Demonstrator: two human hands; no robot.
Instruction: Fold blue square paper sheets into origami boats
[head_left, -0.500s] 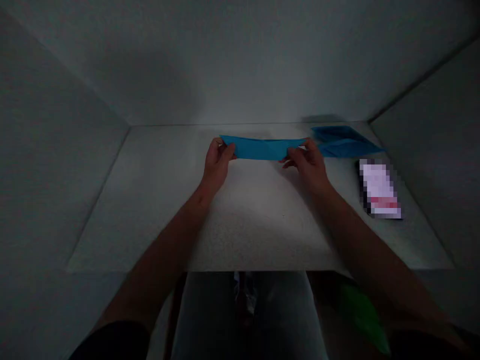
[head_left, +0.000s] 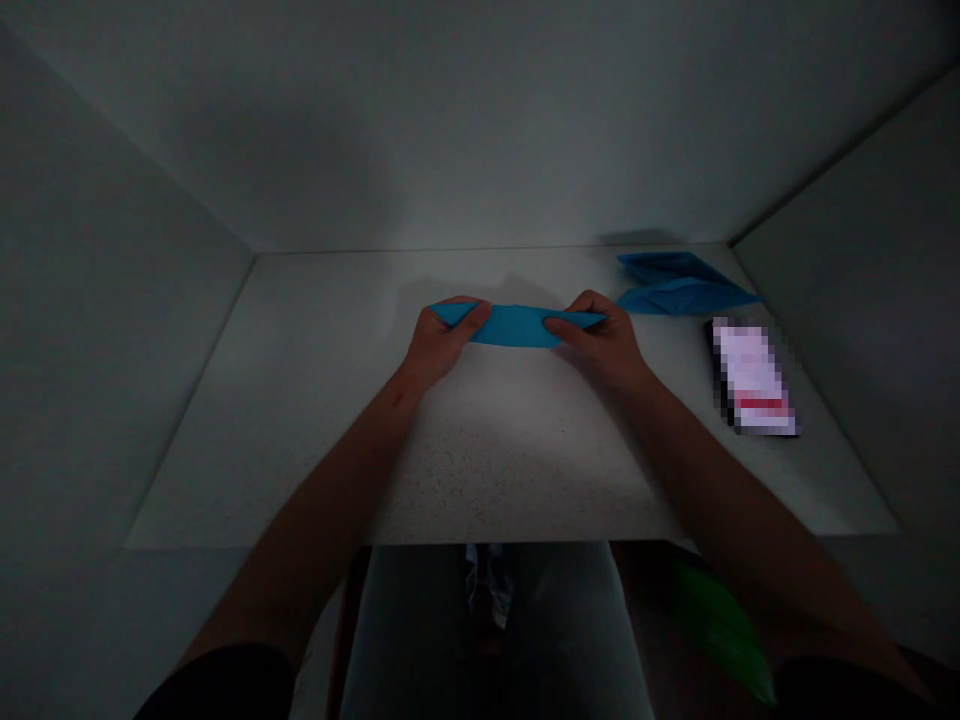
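Note:
A long, narrow strip of folded blue paper [head_left: 516,326] is stretched between my two hands, above the far half of the white table. My left hand [head_left: 444,338] grips its left end, the thumb lying on the near face and the fingers behind. At the other end my right hand [head_left: 604,338] pinches the paper the same way, thumb pointing inward. Both ends poke out past the thumbs, and the fingers behind the paper are partly hidden. Beyond my right hand lies a second folded blue paper piece [head_left: 684,285] with pointed ends.
To the right rests a phone [head_left: 754,378] with its lit screen blurred out. Walls border the white table [head_left: 300,400] at the back and both sides. Below the near edge, something green [head_left: 720,625] shows at lower right, beside my legs.
Both hands have come slightly nearer to me with the blue paper. The thumbs have slid inward along it, and the strip now bows a little. The other paper and the phone stay put.

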